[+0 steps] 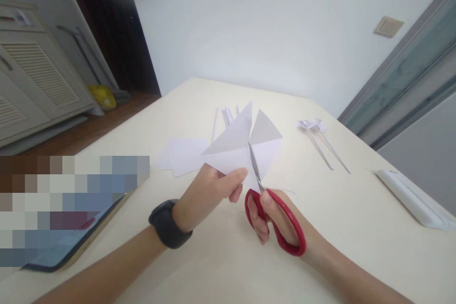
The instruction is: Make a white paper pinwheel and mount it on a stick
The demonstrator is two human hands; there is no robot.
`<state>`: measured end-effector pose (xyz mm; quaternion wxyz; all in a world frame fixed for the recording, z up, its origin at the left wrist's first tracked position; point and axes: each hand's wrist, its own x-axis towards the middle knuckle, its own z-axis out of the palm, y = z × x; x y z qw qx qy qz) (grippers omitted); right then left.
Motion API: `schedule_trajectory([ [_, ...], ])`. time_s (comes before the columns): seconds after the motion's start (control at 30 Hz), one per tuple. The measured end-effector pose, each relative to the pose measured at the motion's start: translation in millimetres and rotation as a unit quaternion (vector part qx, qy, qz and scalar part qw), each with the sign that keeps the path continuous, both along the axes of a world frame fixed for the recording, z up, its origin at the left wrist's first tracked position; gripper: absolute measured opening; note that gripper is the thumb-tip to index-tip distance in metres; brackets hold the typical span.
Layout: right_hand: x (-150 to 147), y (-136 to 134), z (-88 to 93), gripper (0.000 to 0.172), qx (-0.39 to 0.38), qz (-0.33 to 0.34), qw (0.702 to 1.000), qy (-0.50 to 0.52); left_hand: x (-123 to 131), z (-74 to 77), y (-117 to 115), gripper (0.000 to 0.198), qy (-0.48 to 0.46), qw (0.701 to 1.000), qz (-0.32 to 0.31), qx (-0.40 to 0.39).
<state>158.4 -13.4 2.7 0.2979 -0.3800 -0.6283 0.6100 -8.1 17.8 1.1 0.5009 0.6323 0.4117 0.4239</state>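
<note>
Paper sheet (228, 156) is held in the air above the near-middle area of the table (213, 261), directly in front of the body. Its near edge is pinched by the left hand (217, 184), with the thumb laid on the upper face and the fingers curled beneath. An open slit is seen running from the far edge toward the centre, and a crease is shown across the sheet. Scissors (295, 221) are gripped by the right hand (280, 218), the digits being passed through the red handles. The blades are placed at the near side of the sheet, pointed toward its centre; whether they are fully closed cannot be told. A black watch (169, 228) is worn on the left wrist. Loose sheets (187, 152) are laid overlapping on the table to the left of the held sheet, and slender white sticks (227, 116) are partly hidden behind it. Two paper pinwheels (309, 124) on sticks are laid side by side at the right. Nearer the right edge, a white packet (409, 197) is placed.
</note>
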Motion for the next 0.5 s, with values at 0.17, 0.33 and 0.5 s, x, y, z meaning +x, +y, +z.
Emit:
schedule_trajectory([
  [0.17, 1, -1, 2.9, 0.049, -0.001, -0.003, 1.000, 0.003, 0, -0.6, 0, 0.038, -0.007, 1.000, -0.002, -0.003],
  [0.33, 3, 0, -7.3, 0.047, -0.005, -0.003, 1.000, 0.008, 0, -2.1, 1, 0.037, -0.012, 1.000, -0.001, -0.006],
  [0.5, 4, 4, -28.5, 0.045, -0.002, -0.007, 1.000, 0.017, 0, -2.3, 1, 0.038, -0.013, 1.000, -0.003, -0.009],
])
